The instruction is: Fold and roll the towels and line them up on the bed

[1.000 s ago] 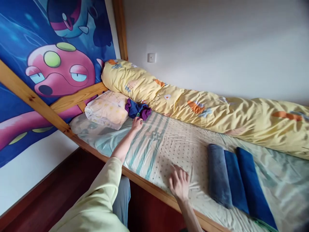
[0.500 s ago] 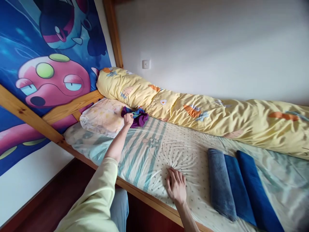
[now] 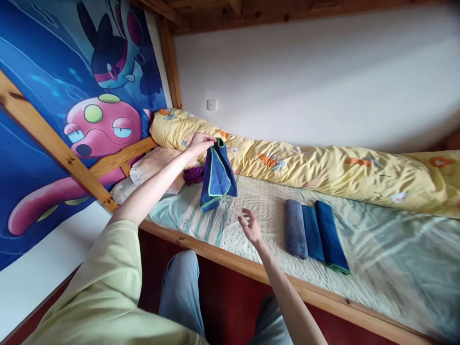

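Observation:
My left hand pinches the top of a blue towel with green edging, which hangs down above the bed. Behind it, a crumpled purple cloth lies beside the pillow. Over the patterned sheet, my right hand is raised with fingers apart and nothing in it. Further right on the sheet lie a rolled grey-blue towel and two dark blue folded towels, side by side.
A long yellow quilt is bunched along the wall. The wooden bed rail runs along the near edge, and a slanting wooden beam stands at the left. Bunk slats cross overhead.
My left hand has lifted the blue towel from beside the pillow, leaving the purple cloth there. My right hand has come up off the sheet. The view has drawn back.

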The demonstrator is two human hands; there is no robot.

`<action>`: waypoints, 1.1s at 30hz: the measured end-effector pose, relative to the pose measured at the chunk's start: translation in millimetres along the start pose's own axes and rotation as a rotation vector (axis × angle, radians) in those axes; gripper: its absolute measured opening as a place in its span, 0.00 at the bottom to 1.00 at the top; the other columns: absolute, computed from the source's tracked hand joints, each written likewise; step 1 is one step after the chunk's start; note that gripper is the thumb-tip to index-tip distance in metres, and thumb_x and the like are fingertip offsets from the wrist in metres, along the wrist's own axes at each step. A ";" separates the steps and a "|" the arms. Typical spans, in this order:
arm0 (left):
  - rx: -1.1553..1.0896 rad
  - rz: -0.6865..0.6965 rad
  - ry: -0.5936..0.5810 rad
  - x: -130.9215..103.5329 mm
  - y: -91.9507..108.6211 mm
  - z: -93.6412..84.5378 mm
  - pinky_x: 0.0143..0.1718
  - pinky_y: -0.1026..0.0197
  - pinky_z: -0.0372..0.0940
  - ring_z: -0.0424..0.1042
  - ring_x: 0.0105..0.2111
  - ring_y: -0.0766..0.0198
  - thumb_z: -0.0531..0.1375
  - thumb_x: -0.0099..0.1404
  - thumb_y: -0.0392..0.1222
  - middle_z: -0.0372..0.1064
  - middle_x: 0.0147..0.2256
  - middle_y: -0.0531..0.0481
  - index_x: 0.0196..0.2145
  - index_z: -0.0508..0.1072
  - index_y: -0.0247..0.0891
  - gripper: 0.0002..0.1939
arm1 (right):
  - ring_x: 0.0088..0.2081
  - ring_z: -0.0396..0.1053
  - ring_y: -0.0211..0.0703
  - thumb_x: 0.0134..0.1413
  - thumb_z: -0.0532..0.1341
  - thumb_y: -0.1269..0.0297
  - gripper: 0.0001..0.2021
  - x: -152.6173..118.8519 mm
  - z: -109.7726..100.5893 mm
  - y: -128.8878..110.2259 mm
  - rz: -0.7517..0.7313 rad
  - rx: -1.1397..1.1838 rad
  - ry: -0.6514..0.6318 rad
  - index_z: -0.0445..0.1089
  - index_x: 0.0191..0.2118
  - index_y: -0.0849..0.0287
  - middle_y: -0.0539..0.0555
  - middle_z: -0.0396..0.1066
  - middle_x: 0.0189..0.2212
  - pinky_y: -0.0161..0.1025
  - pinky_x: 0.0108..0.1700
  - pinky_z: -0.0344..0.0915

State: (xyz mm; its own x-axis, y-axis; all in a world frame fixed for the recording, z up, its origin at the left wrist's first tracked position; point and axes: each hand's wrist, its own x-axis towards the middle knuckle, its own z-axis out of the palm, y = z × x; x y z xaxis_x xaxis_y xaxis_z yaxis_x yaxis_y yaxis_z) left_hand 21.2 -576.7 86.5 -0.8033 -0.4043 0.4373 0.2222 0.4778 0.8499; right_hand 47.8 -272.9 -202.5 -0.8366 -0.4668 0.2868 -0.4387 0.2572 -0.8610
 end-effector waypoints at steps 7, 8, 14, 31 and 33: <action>-0.050 0.062 -0.312 -52.2 59.1 30.1 0.46 0.57 0.71 0.75 0.35 0.61 0.65 0.54 0.29 0.78 0.33 0.45 0.35 0.82 0.31 0.10 | 0.60 0.66 0.57 0.59 0.65 0.42 0.40 18.8 -28.0 -112.0 -0.261 0.035 0.160 0.56 0.70 0.56 0.64 0.63 0.64 0.57 0.62 0.65; -0.057 0.075 -0.364 -58.9 65.0 30.2 0.46 0.57 0.71 0.75 0.35 0.61 0.66 0.55 0.29 0.78 0.33 0.45 0.35 0.82 0.31 0.09 | 0.63 0.64 0.59 0.59 0.65 0.42 0.41 21.8 -32.5 -116.2 -0.259 0.028 0.210 0.54 0.70 0.56 0.65 0.61 0.65 0.58 0.64 0.63; -0.104 0.083 -0.551 -91.6 83.0 24.0 0.49 0.58 0.70 0.77 0.38 0.62 0.68 0.56 0.29 0.79 0.38 0.43 0.39 0.83 0.30 0.11 | 0.63 0.62 0.60 0.59 0.64 0.41 0.35 25.5 -56.8 -138.6 -0.295 -0.092 0.554 0.62 0.63 0.58 0.67 0.62 0.61 0.60 0.62 0.63; -0.220 -0.037 -0.432 -108.4 41.1 -2.2 0.53 0.53 0.71 0.79 0.43 0.55 0.69 0.52 0.31 0.80 0.41 0.39 0.41 0.83 0.30 0.16 | 0.33 0.76 0.50 0.61 0.59 0.46 0.18 34.2 -65.9 -152.5 -0.224 0.007 0.266 0.74 0.35 0.57 0.57 0.78 0.31 0.44 0.41 0.73; -0.118 0.010 -0.384 -106.1 33.9 -11.7 0.55 0.53 0.70 0.79 0.45 0.54 0.67 0.53 0.32 0.80 0.41 0.40 0.40 0.83 0.30 0.14 | 0.32 0.74 0.47 0.64 0.57 0.46 0.19 37.8 -82.7 -154.9 -0.269 -0.039 0.360 0.71 0.37 0.58 0.56 0.76 0.31 0.42 0.38 0.71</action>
State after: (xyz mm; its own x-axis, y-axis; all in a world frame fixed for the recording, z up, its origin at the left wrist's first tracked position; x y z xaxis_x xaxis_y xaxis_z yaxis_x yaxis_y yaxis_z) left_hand 120.4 -526.7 72.3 -0.9441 -0.0683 0.3225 0.2746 0.3783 0.8840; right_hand 57.0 -260.4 -23.6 -0.7490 -0.1988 0.6321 -0.6624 0.2021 -0.7214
